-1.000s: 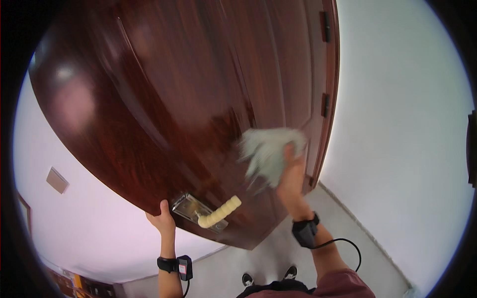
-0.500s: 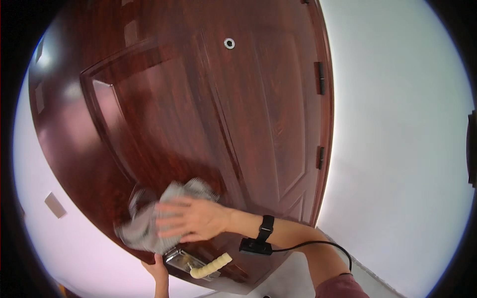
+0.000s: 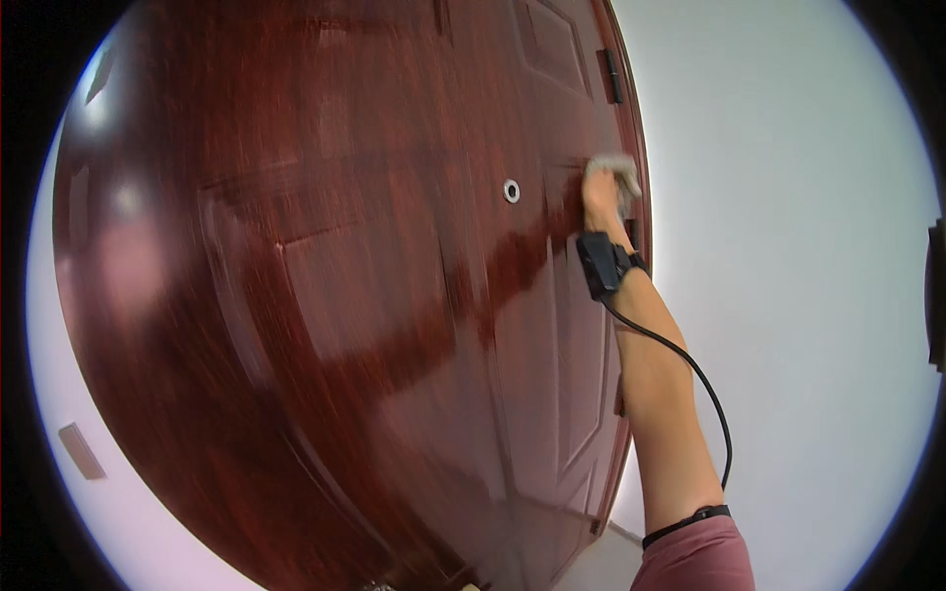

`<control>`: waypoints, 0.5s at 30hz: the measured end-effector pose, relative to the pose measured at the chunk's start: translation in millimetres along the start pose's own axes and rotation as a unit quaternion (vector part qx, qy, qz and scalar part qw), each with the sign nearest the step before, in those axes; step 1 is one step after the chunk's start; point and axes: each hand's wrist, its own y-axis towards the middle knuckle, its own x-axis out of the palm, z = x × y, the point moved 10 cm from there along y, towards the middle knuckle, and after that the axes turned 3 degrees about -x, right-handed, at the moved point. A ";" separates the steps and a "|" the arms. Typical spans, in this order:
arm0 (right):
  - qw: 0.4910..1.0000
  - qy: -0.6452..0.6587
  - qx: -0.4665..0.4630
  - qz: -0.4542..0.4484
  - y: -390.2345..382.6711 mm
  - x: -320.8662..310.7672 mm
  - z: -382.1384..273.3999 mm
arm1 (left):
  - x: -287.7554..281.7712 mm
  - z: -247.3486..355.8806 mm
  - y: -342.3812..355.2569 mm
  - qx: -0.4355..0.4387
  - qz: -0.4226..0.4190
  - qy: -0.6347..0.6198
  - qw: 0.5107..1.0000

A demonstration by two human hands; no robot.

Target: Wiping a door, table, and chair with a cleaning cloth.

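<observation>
My right hand (image 3: 602, 195) is reached far up the glossy red-brown wooden door (image 3: 394, 295), by its hinged right edge. It has hold of a grey cloth (image 3: 623, 169), which shows past the hand and touches the door beside the frame. Motion blurs the fingers and the cloth, so the exact grip is hard to see. To the left of the hand sits a round peephole (image 3: 511, 191) with a pale metal ring. My left hand is out of the picture.
A black hinge (image 3: 613, 76) is on the door edge above my hand. The white wall (image 3: 778, 246) stands close on the right. From a black box (image 3: 599, 266) strapped to my right wrist, a cable (image 3: 680, 352) loops along the forearm. A switch-like plate (image 3: 82, 451) is on the left wall.
My right hand has swept up and right with the cloth, from above the door handle to the hinge side. My left hand has left the view, which now sits higher on the door.
</observation>
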 end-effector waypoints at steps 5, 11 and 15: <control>0.881 0.078 -0.288 0.368 22.1 -196.0 -249.0 | -9.4 -8.8 -7.0 0.024 0.036 0.014 0.999; 0.701 0.393 -0.529 0.273 -122.0 -272.3 -412.1 | -18.0 -10.8 2.5 0.028 0.071 0.020 0.997; 0.767 0.378 -0.475 0.210 -60.9 -232.0 -346.3 | -32.7 -27.9 2.7 -0.007 0.128 0.090 0.988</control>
